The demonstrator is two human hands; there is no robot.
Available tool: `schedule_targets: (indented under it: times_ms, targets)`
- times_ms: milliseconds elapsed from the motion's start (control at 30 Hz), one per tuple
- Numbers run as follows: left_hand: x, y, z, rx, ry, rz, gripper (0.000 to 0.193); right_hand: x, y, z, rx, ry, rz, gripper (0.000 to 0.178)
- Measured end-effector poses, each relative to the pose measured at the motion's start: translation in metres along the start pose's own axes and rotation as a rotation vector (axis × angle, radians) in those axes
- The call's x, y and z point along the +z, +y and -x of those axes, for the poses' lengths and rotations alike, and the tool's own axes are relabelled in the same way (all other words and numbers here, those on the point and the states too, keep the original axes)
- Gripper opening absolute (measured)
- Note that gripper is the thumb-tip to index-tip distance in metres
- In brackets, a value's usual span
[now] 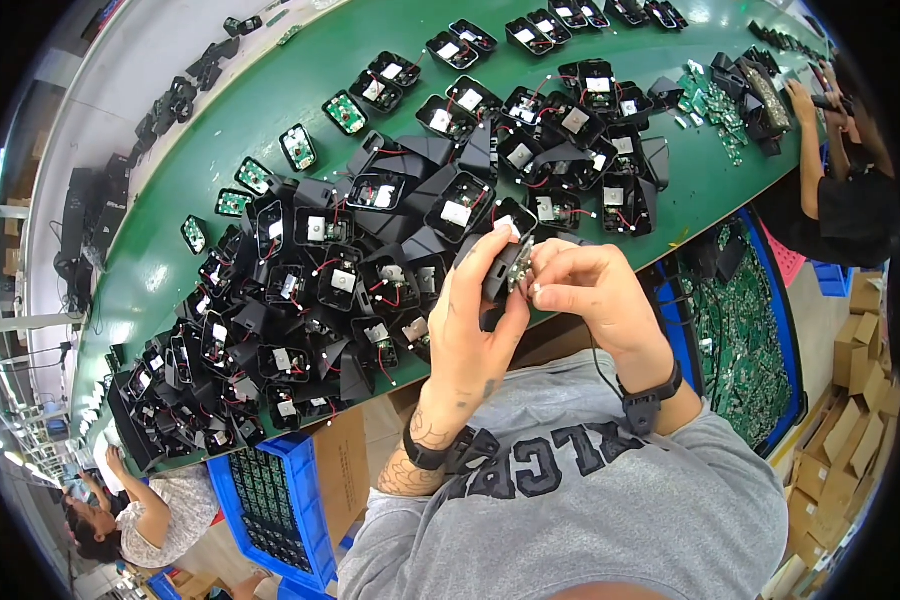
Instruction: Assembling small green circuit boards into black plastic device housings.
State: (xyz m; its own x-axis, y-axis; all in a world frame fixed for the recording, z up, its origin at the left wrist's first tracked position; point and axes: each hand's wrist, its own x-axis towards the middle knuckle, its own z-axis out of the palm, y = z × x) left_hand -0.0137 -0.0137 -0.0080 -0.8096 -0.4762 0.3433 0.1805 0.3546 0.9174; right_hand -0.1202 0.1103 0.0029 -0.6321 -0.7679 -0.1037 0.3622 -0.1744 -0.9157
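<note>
My left hand point(462, 320) is wrapped round a black plastic housing point(497, 277), holding it tilted over the table's near edge. A small green circuit board point(520, 266) stands at the housing's right side, facing my right hand point(595, 295). The fingertips of that hand are pinched together against the board; whatever small part lies between them is hidden. Just beyond my hands are open black housings point(457, 208) with white blocks inside and red and black wires with white plugs.
The green table point(260, 100) carries a large heap of similar housings, a row of housings with green boards point(298, 148), and loose boards point(715, 105) at right. Below its edge stand blue crates point(315, 500) of boards. Cartons point(850, 350) are stacked at right. Other people sit at both ends.
</note>
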Motion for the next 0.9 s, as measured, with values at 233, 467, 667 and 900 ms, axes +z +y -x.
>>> schedule_targets:
  times_ms: [233,467,667,900]
  targets:
    - [-0.013,0.002,-0.007,0.115,-0.140,-0.171,0.059,-0.007,-0.012,-0.007,0.183,-0.116,0.122,0.009]
    - [-0.018,0.007,-0.008,0.080,-0.188,-0.196,0.059,-0.008,-0.013,-0.008,0.222,-0.139,0.124,0.008]
    - [-0.019,0.007,-0.007,0.056,-0.204,-0.207,0.060,-0.011,-0.011,-0.009,0.229,-0.154,0.167,0.008]
    - [-0.022,0.007,-0.008,0.031,-0.266,-0.226,0.061,-0.012,-0.016,-0.011,0.306,-0.176,0.120,0.008]
